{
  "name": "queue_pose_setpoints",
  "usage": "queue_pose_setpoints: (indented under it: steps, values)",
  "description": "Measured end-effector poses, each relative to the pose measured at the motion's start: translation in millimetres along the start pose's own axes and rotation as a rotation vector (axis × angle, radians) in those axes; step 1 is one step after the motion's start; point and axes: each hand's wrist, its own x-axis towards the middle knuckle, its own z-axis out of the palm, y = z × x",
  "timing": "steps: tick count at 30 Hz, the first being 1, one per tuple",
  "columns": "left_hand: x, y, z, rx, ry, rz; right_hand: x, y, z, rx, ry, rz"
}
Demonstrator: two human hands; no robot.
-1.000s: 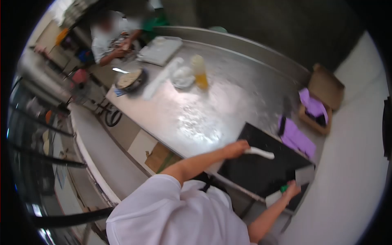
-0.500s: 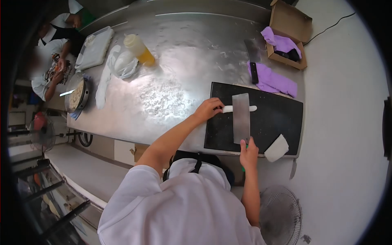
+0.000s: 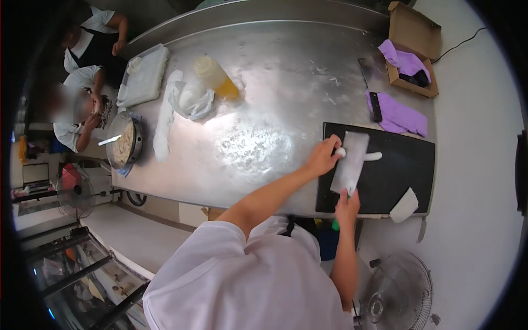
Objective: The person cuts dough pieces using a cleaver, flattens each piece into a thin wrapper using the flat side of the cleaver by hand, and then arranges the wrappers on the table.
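On the black cutting board [image 3: 404, 170] lies a slim white roll that looks like dough [image 3: 373, 157]. A broad cleaver [image 3: 351, 161] stands across it, hiding its middle, and a stretch of the roll shows on each side. My right hand [image 3: 347, 207] is closed around the cleaver's green handle at the board's near edge. Just left of the blade, my left hand [image 3: 325, 156] pinches the roll's other end. Whether the blade has passed through the roll is hidden. A white scraper-like piece [image 3: 404, 205] rests at the board's near right corner.
Purple cloth [image 3: 399, 114] with another knife lies behind the board, beside an open cardboard box [image 3: 410, 82]. Farther left are an oil bottle [image 3: 216, 77], a plastic bag [image 3: 191, 100], a white tray [image 3: 144, 77] and a pan of filling [image 3: 124, 144]. Two people stand at the table's far left.
The view has shifted, so the table appears farther right. My left hand is closer to the cleaver, which now leans more. Less of the roll shows between hand and blade.
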Motion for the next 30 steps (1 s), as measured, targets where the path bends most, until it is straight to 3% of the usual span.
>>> queue_pose_setpoints:
  steps: [2,3,4,5,7,8,10,11,12,13,14,17,18,20,21,22,24,25,26,27,29,30]
  values:
    - [-0.7,2.1,-9.0,-0.020,-0.047,0.097,-33.8,8.4,3.5,0.457,0.044,0.227]
    - [-4.6,4.4,-13.1,-0.050,-0.091,0.187,-51.5,13.9,-0.5,0.508,0.080,0.259]
    - [-10.3,14.1,-24.7,-0.016,-0.202,0.041,-67.4,36.9,-3.9,0.518,0.122,0.257]
    - [-13.8,14.8,-34.1,-0.007,-0.205,0.042,-85.5,28.4,-13.0,0.564,0.156,0.280]
    - [-18.4,17.1,-49.6,0.005,-0.217,0.236,-114.0,43.5,-25.8,0.579,0.210,0.293]
    - [-20.0,9.7,-63.5,0.032,-0.249,0.191,-125.3,52.3,-32.3,0.573,0.260,0.312]
    - [-14.4,-11.7,-102.8,0.135,0.068,0.319,-135.2,61.2,-44.2,0.574,0.303,0.322]
    - [-7.1,-23.7,-143.0,0.454,0.211,0.277,-141.0,61.5,-52.7,0.578,0.341,0.356]
    - [0.2,-28.3,-179.2,0.226,0.493,0.131,-145.3,62.8,-60.9,0.578,0.376,0.392]
    - [1.0,-69.9,-237.1,0.477,0.575,0.065,-146.0,66.9,-68.1,0.582,0.366,0.390]
    - [-0.8,-66.5,-277.3,1.031,0.770,0.115,-146.5,71.1,-74.0,0.589,0.389,0.396]
    - [-8.3,-41.9,-325.3,1.005,1.295,-0.582,-147.8,71.2,-92.9,0.612,0.397,0.379]
    - [-15.0,-41.2,-327.8,1.006,1.303,-0.569,-145.2,72.1,-98.9,0.618,0.393,0.350]
    - [-28.5,-63.3,-320.1,0.575,0.957,-0.304,-142.9,87.9,-111.3,0.613,0.393,0.321]
    - [-30.6,-84.2,-290.9,0.670,0.791,-0.041,-144.3,95.4,-116.6,0.589,0.387,0.311]
    - [-31.0,-102.4,-252.5,0.365,0.544,-0.033,-145.9,101.9,-121.5,0.590,0.385,0.317]
    - [-39.4,-8.2,-124.4,0.206,0.024,-0.178,-148.7,113.1,-131.4,0.688,0.369,0.276]
    - [-50.2,-8.3,-66.1,0.038,-0.114,-0.073,-148.0,116.2,-135.8,0.689,0.377,0.277]
    - [-54.8,43.3,-24.5,0.047,-0.367,-0.026,-146.6,119.0,-139.5,0.672,0.376,0.272]
    - [-56.0,61.9,8.7,0.104,-0.620,-0.144,-150.9,123.0,-144.8,0.650,0.393,0.279]
    - [-53.7,22.2,74.6,0.566,-0.774,0.176,-156.4,129.5,-153.1,0.604,0.454,0.299]
    - [-43.4,29.2,89.2,0.622,-0.824,0.120,-162.0,129.0,-160.1,0.601,0.462,0.305]
